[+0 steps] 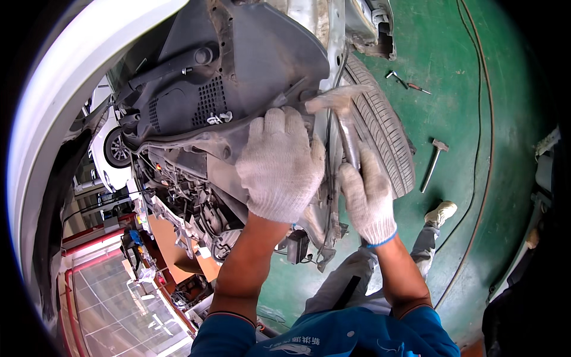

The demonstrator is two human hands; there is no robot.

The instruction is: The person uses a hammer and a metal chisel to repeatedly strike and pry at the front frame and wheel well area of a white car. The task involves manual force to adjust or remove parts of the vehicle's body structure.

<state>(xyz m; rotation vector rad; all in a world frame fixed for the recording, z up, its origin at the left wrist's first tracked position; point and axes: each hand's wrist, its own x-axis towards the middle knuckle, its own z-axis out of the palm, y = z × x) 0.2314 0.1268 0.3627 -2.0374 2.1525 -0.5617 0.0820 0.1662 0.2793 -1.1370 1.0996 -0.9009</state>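
Observation:
Both my hands wear off-white knit gloves. My right hand (pixel 367 193) is closed round the handle of a hammer (pixel 349 137), whose head is up and slightly blurred beside the car's front tyre (pixel 380 119). My left hand (pixel 282 160) is closed, knuckles up, over the edge of the dark cowl panel (pixel 178 116). Its fingertips are curled out of sight, so what they grip is hidden. A thin, blurred rod-like shape (pixel 291 90) shows just beyond those fingers. The hammer head is close to the left hand, apart from it.
Another hammer (pixel 435 163) lies on the green floor to the right, with a small ratchet-like tool (pixel 395 78) and a screwdriver (pixel 419 88) farther off. A hose (pixel 490 119) runs along the floor. At left are the exposed engine bay (pixel 199 205) and raised white hood (pixel 65 77).

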